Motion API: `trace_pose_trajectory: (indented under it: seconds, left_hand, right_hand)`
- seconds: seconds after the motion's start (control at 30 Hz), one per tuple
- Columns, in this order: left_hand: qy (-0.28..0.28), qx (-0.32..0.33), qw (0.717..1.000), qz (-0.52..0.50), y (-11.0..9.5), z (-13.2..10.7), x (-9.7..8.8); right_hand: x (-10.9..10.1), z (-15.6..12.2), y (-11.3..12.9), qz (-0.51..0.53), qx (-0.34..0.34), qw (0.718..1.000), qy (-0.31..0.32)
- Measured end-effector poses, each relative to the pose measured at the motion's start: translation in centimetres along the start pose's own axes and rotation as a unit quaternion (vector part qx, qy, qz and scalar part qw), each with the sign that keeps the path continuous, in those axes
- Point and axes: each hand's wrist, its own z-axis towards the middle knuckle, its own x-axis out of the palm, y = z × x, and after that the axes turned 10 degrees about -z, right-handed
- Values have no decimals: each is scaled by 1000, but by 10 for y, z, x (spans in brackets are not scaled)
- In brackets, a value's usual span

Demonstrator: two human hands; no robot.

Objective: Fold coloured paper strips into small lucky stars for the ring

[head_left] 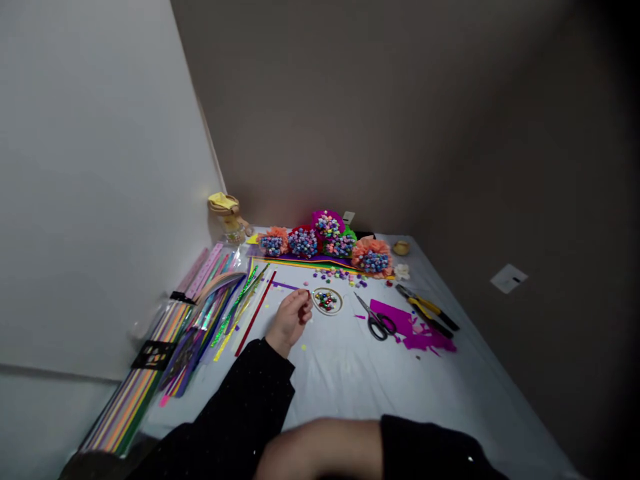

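Observation:
My left hand (291, 317) is over the table with its fingers pinched together at the left rim of a small round dish (341, 306). A small dark red piece shows at the fingertips, too small to make out. Tiny shiny stars (327, 301) in red, green, gold and silver lie in the dish. Close to the camera, my right hand (283, 457) is at the bottom edge, bent across toward the left sleeve; its fingers are hidden and blurred. A long red paper strip (256, 313) lies left of my left hand.
Black-handled scissors (377, 325), torn magenta paper (425, 333) and yellow-handled pliers (430, 310) lie at the right. Packs of coloured strips (143, 393) line the left. Star-filled paper flowers (303, 243) stand behind loose pastel stars (340, 275). A jar (233, 230) is at the back left.

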Motion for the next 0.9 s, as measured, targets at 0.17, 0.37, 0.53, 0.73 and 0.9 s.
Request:
trace_pose_trajectory:
  seconds: [0.17,0.37,0.53,0.73,0.9]
  left_hand:
    - [25,-17,999,38,2,-5,4]
    - [33,-107,988,109,7,-9,9]
    - [43,-189,975,108,9,-7,10]
    - [40,-161,967,193,15,-6,9]
    - [19,3,935,354,17,-4,9]
  right_hand:
    - [-84,-63,54,-56,46,924,-374]
    - [-116,-94,38,71,45,755,-651]
    - [-115,-93,27,154,49,781,-603]
    - [-122,-99,24,186,51,757,-624]
    - [-126,-108,19,189,88,754,-624]
